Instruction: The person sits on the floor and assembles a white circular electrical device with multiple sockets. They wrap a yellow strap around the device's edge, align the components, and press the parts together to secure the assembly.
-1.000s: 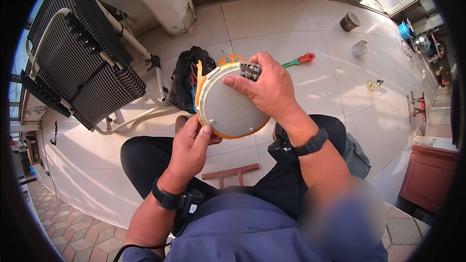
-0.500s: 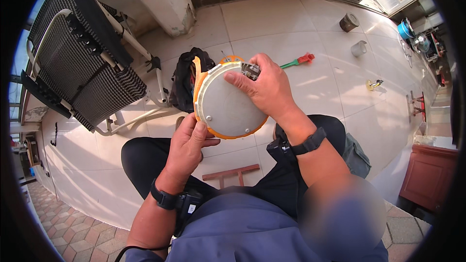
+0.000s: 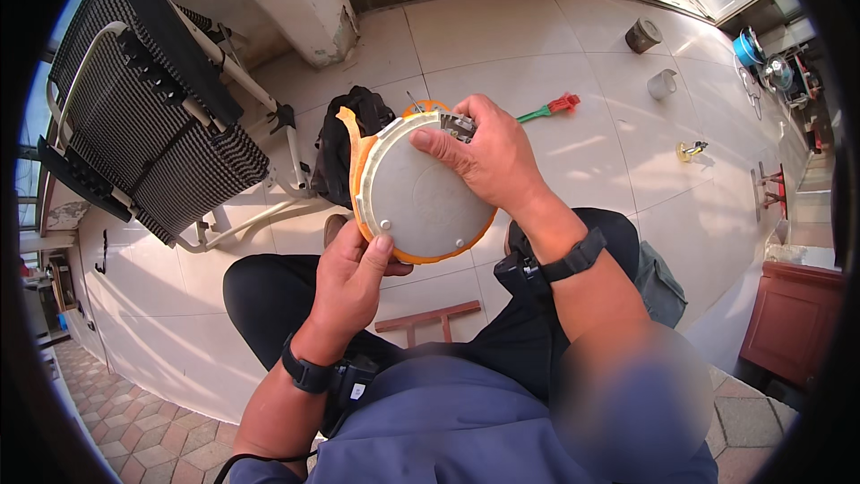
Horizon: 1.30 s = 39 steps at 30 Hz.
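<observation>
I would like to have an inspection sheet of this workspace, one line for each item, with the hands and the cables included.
Surface: pale tiled floor, bands of sunlight across it.
Job's things: round grey disc with orange rim, held in both hands; an orange strip sticks out at its upper left.
Clutter: black bag, green-and-red tool, dark can, pale cup, brass-coloured fitting.
Left grip: left hand pinches the disc's lower-left edge.
Right grip: right hand holds the upper-right edge, thumb over the grey face.
Cables: black cord by the left sleeve; ends not visible.
Surroundings: chair at left, red-brown cabinet at right.
</observation>
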Tool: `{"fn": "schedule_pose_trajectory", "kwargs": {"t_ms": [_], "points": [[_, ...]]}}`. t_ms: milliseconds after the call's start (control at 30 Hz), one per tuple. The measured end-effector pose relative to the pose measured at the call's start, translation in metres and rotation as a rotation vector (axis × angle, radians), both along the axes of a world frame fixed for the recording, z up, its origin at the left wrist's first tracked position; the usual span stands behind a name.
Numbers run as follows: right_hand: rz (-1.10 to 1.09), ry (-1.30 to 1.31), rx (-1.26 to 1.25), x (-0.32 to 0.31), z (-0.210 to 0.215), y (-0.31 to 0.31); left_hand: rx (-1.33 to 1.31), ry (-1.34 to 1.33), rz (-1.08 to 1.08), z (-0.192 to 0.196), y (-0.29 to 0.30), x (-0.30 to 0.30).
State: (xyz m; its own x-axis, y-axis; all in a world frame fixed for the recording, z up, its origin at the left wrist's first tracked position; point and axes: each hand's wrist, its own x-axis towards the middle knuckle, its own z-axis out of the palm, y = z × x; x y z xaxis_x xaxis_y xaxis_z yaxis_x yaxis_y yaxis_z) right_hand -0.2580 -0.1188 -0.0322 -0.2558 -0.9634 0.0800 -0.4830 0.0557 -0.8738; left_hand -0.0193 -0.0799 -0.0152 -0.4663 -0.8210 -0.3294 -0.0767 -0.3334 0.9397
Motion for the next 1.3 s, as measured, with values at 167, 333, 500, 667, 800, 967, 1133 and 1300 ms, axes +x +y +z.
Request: {"fn": "schedule_pose_trajectory", "kwargs": {"t_ms": [167,333,500,667,800,967,1133,1300], "points": [[0.046,-0.071,0.055,0.0,0.0,0.0,-0.013,0.002,-0.017,0.006,0.005,0.005],[0.088,-0.111,0.094,-0.001,-0.005,-0.001,0.005,0.035,-0.042,0.011,0.009,0.009],[0.111,-0.174,0.137,0.001,0.0,0.0,-0.003,0.036,-0.05,0.013,0.014,0.012],[0.115,-0.194,0.131,0.0,-0.001,0.0,-0.02,0.033,-0.051,0.014,0.013,0.012],[0.025,-0.14,0.078,0.004,-0.006,0.002,0.029,0.013,-0.009,0.009,0.005,0.008],[-0.019,-0.104,0.082,0.009,-0.006,0.002,0.05,0.041,0.077,-0.007,0.011,-0.004],[-0.058,-0.116,0.037,0.009,-0.008,0.004,-0.074,-0.104,0.051,-0.003,0.008,-0.004],[-0.078,-0.14,0.032,0.012,0.003,0.006,-0.165,-0.225,0.092,-0.002,0.006,-0.01]]}}
